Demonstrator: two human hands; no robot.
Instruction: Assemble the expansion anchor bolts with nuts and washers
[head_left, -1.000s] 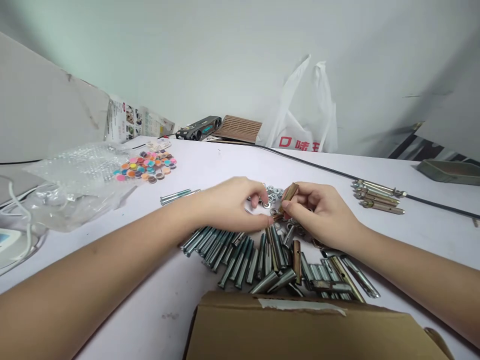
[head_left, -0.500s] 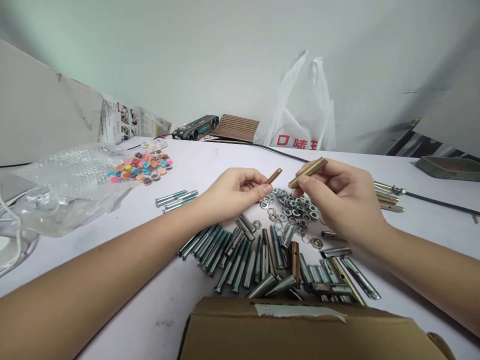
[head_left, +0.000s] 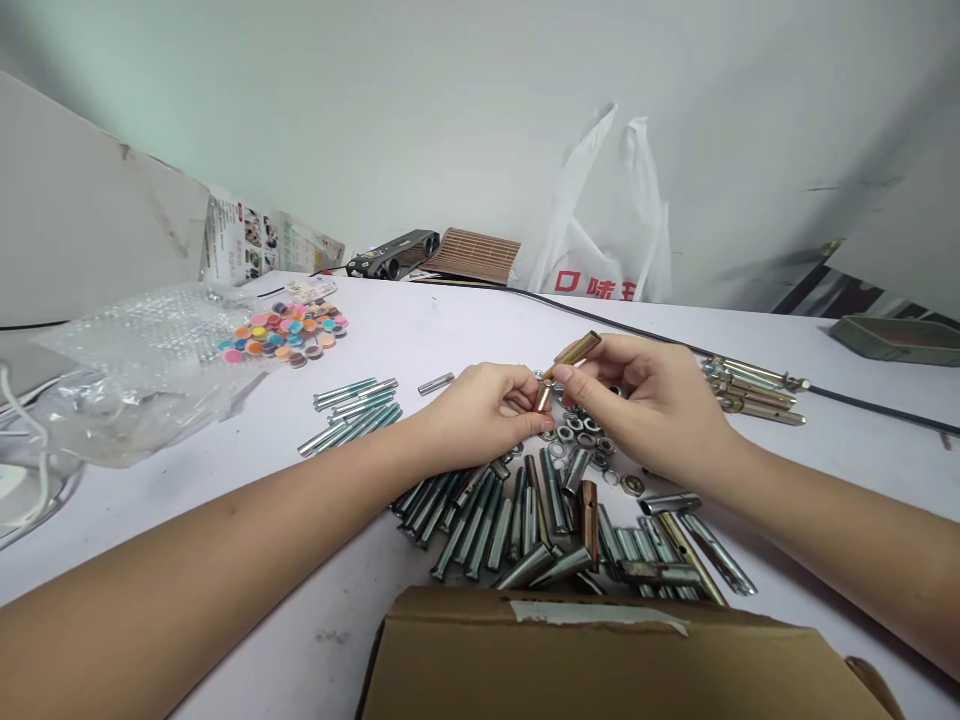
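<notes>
Beyond the cardboard box [head_left: 637,670], over the white table [head_left: 277,560], the right hand [head_left: 649,400] pinches a brass-coloured sleeve [head_left: 580,349], the left hand [head_left: 487,415] a small metal piece [head_left: 543,398]. Farther past the box, a white plastic bag [head_left: 600,255] stands before a pale wall [head_left: 412,120].

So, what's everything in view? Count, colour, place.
Carton: one, brown, front
Tube: one, gold, right hand
Short piece: one, gold, left hand
Nuts and washers: many, silver, below hands
Bolts and sleeves: many, silver, gold, copper, beyond carton
Rods: several, silver, left
Fasteners: several, gold and silver, right
Cable: one, black, rear right
Bag: one, white, rear
Mat: one, brown, rear
Device: one, black, rear
Papers: some, multicoloured, rear left
Discs: many, multicoloured, left
Plastic wrap: count unclear, clear, left
Unidentified object: one, white, left edge
Tray: one, greenish, right
Striped panel: one, two-toned, rear right
Board: one, white, rear left
Wall: one, pale, rear
Table: one, white, beneath
Hands and forearms: two each, bare, centre
</notes>
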